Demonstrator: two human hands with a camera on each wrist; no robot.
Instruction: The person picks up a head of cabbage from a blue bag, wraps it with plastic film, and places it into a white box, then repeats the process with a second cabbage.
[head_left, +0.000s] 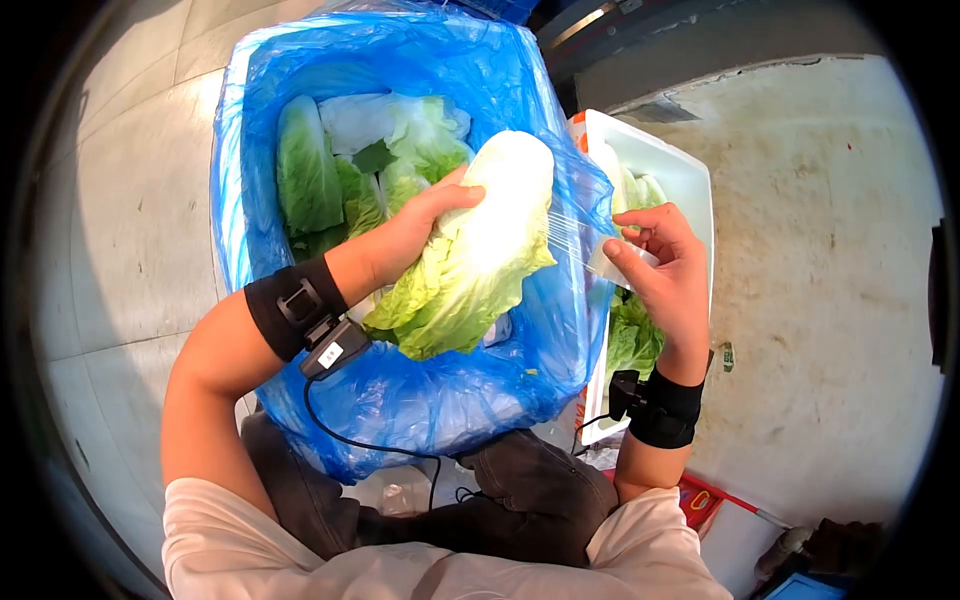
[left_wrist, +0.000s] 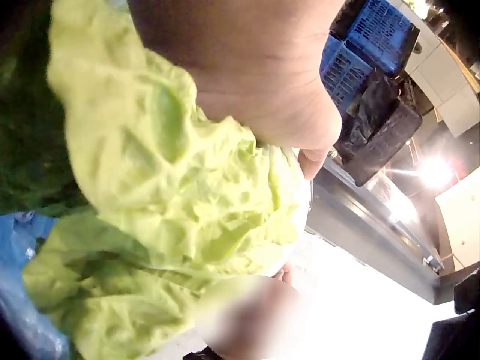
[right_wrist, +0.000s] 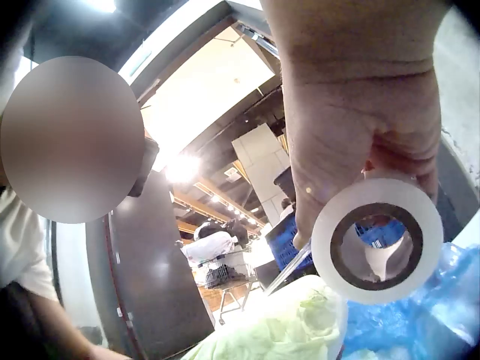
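Note:
A napa cabbage point(head_left: 492, 235) with a pale base and yellow-green leaf tips lies tilted in my left hand point(head_left: 420, 225), which grips it from its left side above a blue-lined container point(head_left: 545, 330). Off the cabbage's right side, my right hand point(head_left: 668, 265) holds a roll of clear tape point(right_wrist: 328, 244) with a dark-lined core. Between roll and cabbage runs a stretched clear strip point(head_left: 570, 238). In the left wrist view the leafy end point(left_wrist: 172, 195) fills the foreground, and most of the left fingers are hidden behind the cabbage.
More cabbages point(head_left: 308, 175) lie inside the blue lining. Close on the right stands a white box point(head_left: 697, 190) with leafy cabbage point(head_left: 633, 335) in it. A pale stained surface point(head_left: 820, 250) extends beyond. Black cables point(head_left: 375, 445) hang from the wrist cameras over the lap.

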